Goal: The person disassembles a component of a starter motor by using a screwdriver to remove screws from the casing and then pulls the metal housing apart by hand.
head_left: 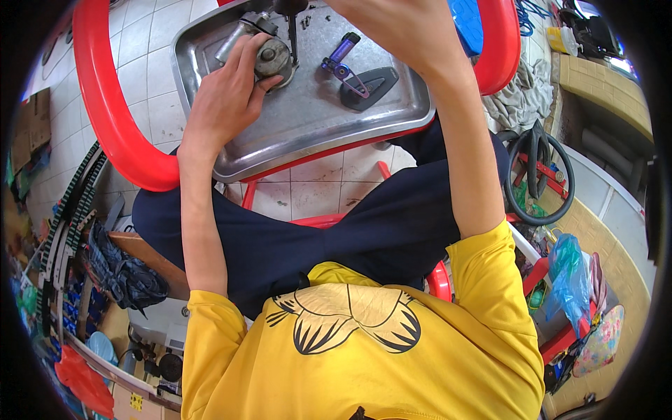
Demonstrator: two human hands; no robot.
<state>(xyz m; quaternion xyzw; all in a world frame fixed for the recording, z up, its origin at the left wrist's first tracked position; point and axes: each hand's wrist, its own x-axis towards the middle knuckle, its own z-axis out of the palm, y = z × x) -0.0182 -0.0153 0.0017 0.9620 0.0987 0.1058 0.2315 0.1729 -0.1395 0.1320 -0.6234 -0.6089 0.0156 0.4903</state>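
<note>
My left hand (236,87) grips a grey metal machine part (271,59) with a round, worn cap, its fingers curled over the top. The part rests in a shallow steel tray (329,136). Against its right side stands a dark, narrow upright tool (292,38), whose top runs past the upper picture edge. My right hand (392,21) reaches over the tray from the right; its fingers are cut off by that edge. A purple metal lever piece (341,56) and a dark, flat, pointed piece (371,88) lie right of the machine part.
Several small screws (306,21) lie in the tray's far part. Under and around it is a red plastic chair (115,105) with curved arms. At right are a grey cloth (521,98) and a black rubber tube (560,189); a dark crumpled bag (122,269) lies at left.
</note>
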